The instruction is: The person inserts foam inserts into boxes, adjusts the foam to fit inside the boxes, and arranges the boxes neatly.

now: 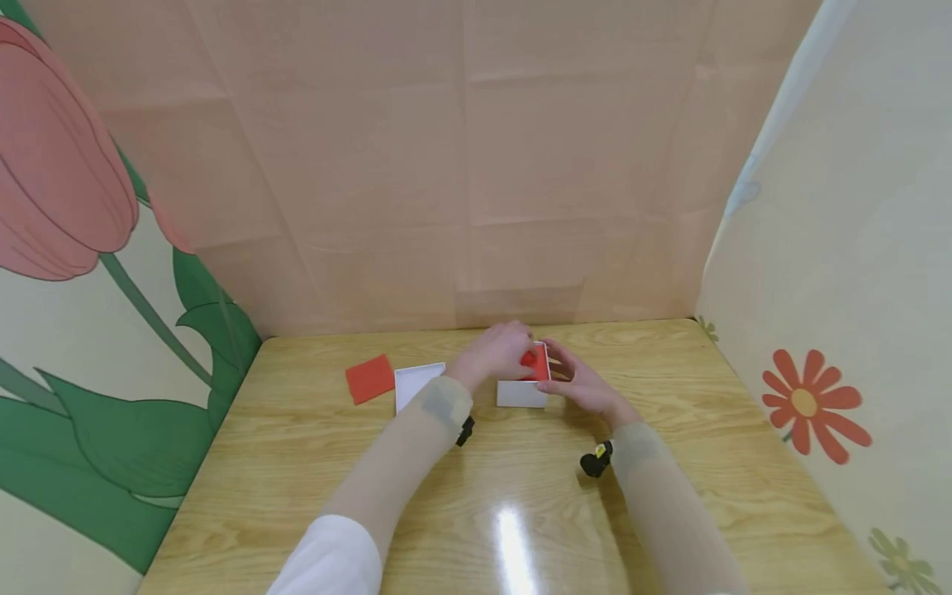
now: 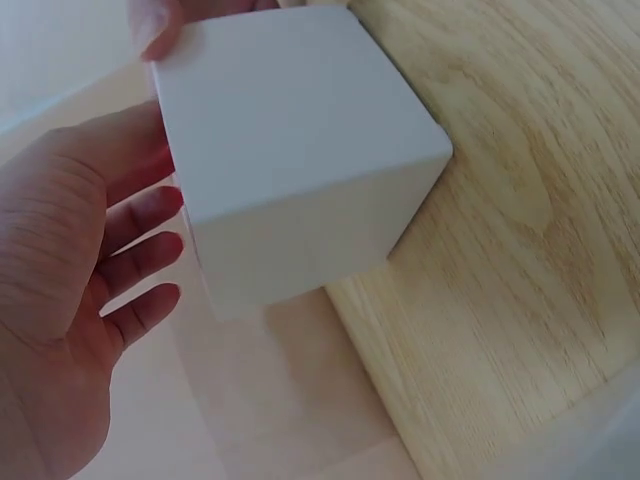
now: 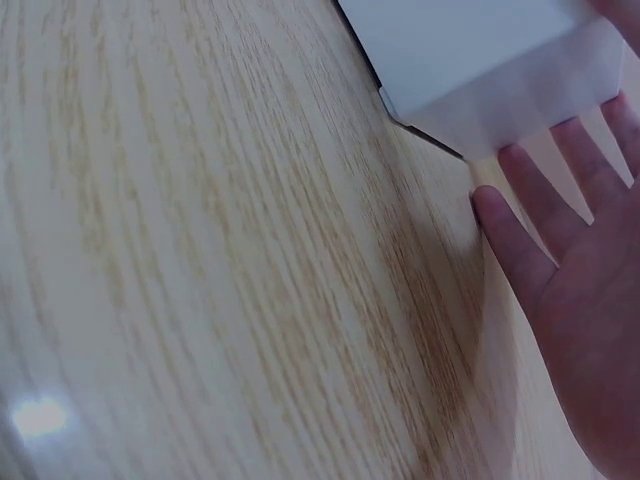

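Observation:
A white box [image 1: 521, 394] with an open top and a red interior [image 1: 542, 364] stands on the table. My left hand [image 1: 497, 354] reaches over it from the left, fingers bent down at the opening. In the left wrist view, that hand's fingertips [image 2: 160, 205] show beside the box's rim, tinted red. Whether they pinch anything inside is hidden. With my right hand [image 1: 583, 387] I hold the box at its right side, thumb near the front corner and fingers spread along the side wall [image 3: 520, 100].
Left of the box lies a white shallow lid or tray [image 1: 416, 385], partly behind my left forearm. A flat red square piece [image 1: 369, 379] lies farther left. The wooden table [image 1: 521, 471] ends at a draped backdrop just behind the box.

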{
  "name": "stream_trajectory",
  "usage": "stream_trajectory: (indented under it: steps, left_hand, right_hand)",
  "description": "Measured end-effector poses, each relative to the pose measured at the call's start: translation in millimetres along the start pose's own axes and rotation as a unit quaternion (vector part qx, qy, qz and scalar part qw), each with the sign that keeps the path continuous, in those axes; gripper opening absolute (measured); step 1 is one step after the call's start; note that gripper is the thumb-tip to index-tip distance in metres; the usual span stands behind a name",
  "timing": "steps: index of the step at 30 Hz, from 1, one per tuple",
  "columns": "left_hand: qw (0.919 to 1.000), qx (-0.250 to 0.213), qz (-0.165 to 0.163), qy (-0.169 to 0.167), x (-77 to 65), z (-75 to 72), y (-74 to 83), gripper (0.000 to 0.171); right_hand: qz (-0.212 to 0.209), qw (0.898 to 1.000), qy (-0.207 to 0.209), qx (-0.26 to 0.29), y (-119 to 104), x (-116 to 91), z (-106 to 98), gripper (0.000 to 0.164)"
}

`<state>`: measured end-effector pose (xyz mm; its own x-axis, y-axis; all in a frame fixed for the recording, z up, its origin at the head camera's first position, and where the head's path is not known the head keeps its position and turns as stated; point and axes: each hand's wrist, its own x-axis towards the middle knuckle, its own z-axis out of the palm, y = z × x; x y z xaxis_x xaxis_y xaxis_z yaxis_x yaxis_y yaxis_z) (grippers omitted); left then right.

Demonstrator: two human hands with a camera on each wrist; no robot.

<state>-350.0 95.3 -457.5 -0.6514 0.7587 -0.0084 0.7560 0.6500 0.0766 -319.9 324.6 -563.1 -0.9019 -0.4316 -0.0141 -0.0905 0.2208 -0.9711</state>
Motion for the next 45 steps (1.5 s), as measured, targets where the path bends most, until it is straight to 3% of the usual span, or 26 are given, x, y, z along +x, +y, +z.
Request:
stream_trajectory:
  steps: [17, 27, 34, 39, 45]
  left_hand:
    - [0.9998, 0.018, 0.002, 0.000, 4.0, 5.2, 6.1, 0.022]
    - [0.9998, 0.020, -0.003, -0.002, 3.4, 3.5, 9.9, 0.023]
    - [0.9997, 0.025, -0.002, 0.002, 0.3, 4.1, 5.6, 0.025]
    - [0.9999, 0.001, -0.005, 0.012, -8.4, -2.1, -3.8, 0.031]
    - [0.9942, -0.093, -0.005, 0.055, -34.4, -13.0, -23.5, 0.035]
  right_hand:
    - [0.011, 1.000, 0.003, -0.003, -4.6, -2.9, -0.2, 0.094]
    - [-0.004, 1.000, 0.001, -0.001, -5.0, -3.5, -0.7, 0.095]
    - [0.003, 1.000, 0.004, -0.001, -5.2, -3.9, 0.7, 0.095]
    - [0.003, 1.000, 0.004, -0.009, -5.4, -3.9, 0.6, 0.095]
    - [0.013, 1.000, 0.015, -0.022, -3.9, -4.3, 2.6, 0.096]
